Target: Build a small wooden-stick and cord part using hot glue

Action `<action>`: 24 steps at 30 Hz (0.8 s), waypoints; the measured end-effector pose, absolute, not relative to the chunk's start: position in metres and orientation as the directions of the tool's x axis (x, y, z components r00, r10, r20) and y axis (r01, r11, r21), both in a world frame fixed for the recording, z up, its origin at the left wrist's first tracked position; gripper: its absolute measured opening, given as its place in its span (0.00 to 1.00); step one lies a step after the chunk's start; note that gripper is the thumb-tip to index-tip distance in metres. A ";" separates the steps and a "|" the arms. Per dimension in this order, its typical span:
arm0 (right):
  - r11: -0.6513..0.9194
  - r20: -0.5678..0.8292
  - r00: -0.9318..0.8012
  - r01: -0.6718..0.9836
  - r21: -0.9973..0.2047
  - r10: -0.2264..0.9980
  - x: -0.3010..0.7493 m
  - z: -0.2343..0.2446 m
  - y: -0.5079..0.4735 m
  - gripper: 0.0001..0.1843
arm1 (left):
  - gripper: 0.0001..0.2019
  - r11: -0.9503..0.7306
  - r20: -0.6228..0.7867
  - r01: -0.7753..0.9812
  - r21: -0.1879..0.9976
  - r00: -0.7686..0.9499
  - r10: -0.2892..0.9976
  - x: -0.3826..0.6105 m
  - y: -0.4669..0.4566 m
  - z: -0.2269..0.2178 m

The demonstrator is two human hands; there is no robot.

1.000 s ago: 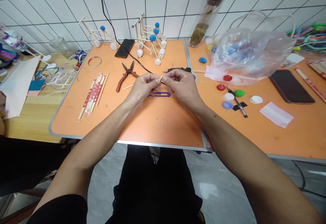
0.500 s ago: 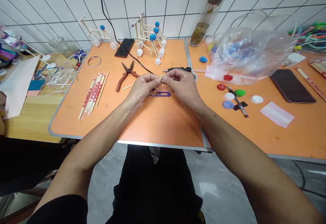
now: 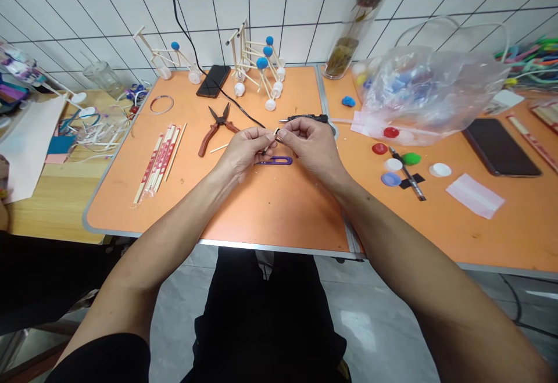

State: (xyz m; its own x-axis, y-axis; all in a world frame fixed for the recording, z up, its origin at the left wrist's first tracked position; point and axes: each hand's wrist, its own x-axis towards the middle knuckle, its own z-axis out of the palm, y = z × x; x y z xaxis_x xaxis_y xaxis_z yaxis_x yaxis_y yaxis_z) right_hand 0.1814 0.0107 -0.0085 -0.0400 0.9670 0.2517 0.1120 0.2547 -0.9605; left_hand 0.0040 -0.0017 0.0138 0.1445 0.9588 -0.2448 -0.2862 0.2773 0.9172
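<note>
My left hand (image 3: 250, 149) and my right hand (image 3: 307, 142) meet over the middle of the orange table, thumbs and forefingers closed in a pinch. Between the fingertips is a small pale piece with a dark part (image 3: 277, 132). It looks like a short bit of stick, but most of it is covered by fingers. Partly hidden below my hands lie purple-handled thread snips (image 3: 279, 161). Beyond my left hand rest pliers (image 3: 220, 124) with red-brown handles, jaws spread, and a short stick (image 3: 218, 148). Behind my right hand lies a black pen-like tool (image 3: 307, 118).
Wrapped chopsticks (image 3: 160, 159) lie on the left. Small stick models (image 3: 255, 66) with blue balls and white wheels stand at the back, near a phone (image 3: 213, 81). To the right are a glass bottle (image 3: 344, 52), a plastic bag (image 3: 427, 92), bottle caps (image 3: 391, 179) and another phone (image 3: 501, 147).
My fingertips have shifted very slightly on the small piece, and more of its dark part shows. Everything else stays where it was.
</note>
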 end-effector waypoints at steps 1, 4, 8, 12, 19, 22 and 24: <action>0.254 0.251 -0.041 0.111 -0.961 0.967 0.181 -0.008 0.011 0.08 | 0.10 0.278 -0.245 -0.286 0.917 0.145 0.959 0.004 -0.002 0.014; 0.244 0.241 -0.044 0.117 -0.963 0.970 0.182 -0.008 0.011 0.10 | 0.10 0.282 -0.249 -0.276 0.919 0.149 0.957 0.004 -0.001 0.014; 0.241 0.238 -0.038 0.118 -0.963 0.971 0.182 -0.009 0.011 0.11 | 0.10 0.274 -0.241 -0.268 0.924 0.149 0.959 0.003 -0.001 0.013; 0.248 0.246 -0.036 0.126 -0.960 0.969 0.181 -0.009 0.011 0.10 | 0.11 0.254 -0.223 -0.258 0.932 0.144 0.964 0.003 -0.001 0.011; 0.236 0.233 -0.039 0.136 -0.962 0.972 0.180 -0.007 0.009 0.10 | 0.10 0.214 -0.188 -0.242 0.946 0.127 0.974 0.004 -0.001 0.009; 0.239 0.234 -0.057 0.128 -0.963 0.971 0.180 -0.006 0.008 0.11 | 0.10 0.247 -0.218 -0.267 0.931 0.134 0.967 0.004 -0.001 0.011; 0.245 0.238 -0.068 0.128 -0.961 0.969 0.181 -0.005 0.007 0.13 | 0.10 0.266 -0.237 -0.278 0.923 0.132 0.962 0.005 -0.001 0.012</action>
